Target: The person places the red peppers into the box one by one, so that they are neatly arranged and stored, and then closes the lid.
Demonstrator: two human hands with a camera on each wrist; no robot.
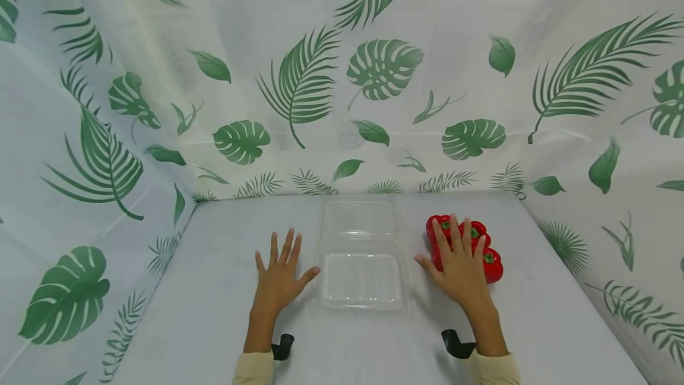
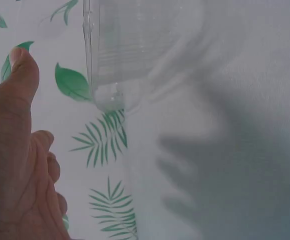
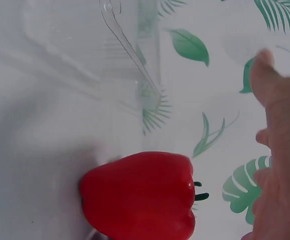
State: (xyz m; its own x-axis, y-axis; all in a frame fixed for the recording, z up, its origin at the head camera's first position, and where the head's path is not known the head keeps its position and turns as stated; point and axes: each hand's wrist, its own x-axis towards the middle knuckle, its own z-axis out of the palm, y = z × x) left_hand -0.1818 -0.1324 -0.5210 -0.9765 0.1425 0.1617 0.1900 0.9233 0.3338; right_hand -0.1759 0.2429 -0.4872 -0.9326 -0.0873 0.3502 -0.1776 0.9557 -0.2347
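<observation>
My left hand (image 1: pixel 279 281) hovers with spread fingers on the left of a clear plastic clamshell container (image 1: pixel 362 308), touching nothing. The container lies opened out flat on the table, its lid half at the back and its base half at the front. On its right, my right hand (image 1: pixel 461 269) is held out with fingers spread, over a cluster of red bell peppers (image 1: pixel 493 266) and partly hiding them. In the right wrist view one bell pepper (image 3: pixel 140 195) lies on its side, green stem toward the hand, apart from the fingers.
A pale table (image 1: pixel 214 314) carries everything. Behind it and along both sides hangs a white sheet (image 1: pixel 395 153) printed with green leaves. Each wrist wears a black strap mount (image 1: pixel 456 344) below a cream sleeve (image 1: pixel 494 368).
</observation>
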